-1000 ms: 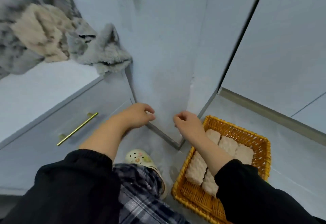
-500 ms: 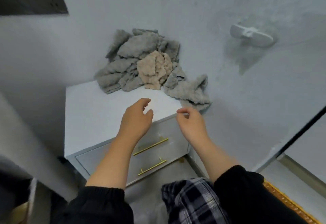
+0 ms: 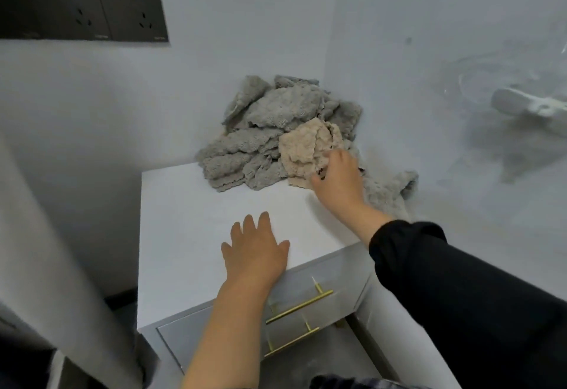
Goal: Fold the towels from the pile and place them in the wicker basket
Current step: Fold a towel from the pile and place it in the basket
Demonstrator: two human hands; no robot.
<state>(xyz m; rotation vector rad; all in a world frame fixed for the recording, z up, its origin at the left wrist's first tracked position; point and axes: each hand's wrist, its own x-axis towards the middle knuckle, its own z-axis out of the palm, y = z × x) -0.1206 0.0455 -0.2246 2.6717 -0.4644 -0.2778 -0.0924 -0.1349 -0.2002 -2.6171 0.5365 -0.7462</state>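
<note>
A pile of grey towels [image 3: 270, 131] lies heaped in the back corner of a white cabinet top [image 3: 190, 223]. One beige towel [image 3: 302, 149] sits on the pile's right front. My right hand [image 3: 336, 177] reaches onto the beige towel's lower right edge, fingers curled into the cloth. My left hand [image 3: 254, 250] lies flat, fingers spread, on the bare cabinet top near the front edge. The wicker basket is out of view.
The cabinet has drawers with brass handles [image 3: 299, 307] below my left wrist. Grey walls close in behind and to the right. Black wall sockets [image 3: 82, 11] sit at upper left; a white fixture [image 3: 527, 106] is on the right wall. A grey towel [image 3: 395, 189] hangs over the cabinet's right edge.
My view swung up from the basket on the floor to the cabinet. The right hand moved forward onto the beige towel; the left hand came down flat on the cabinet top.
</note>
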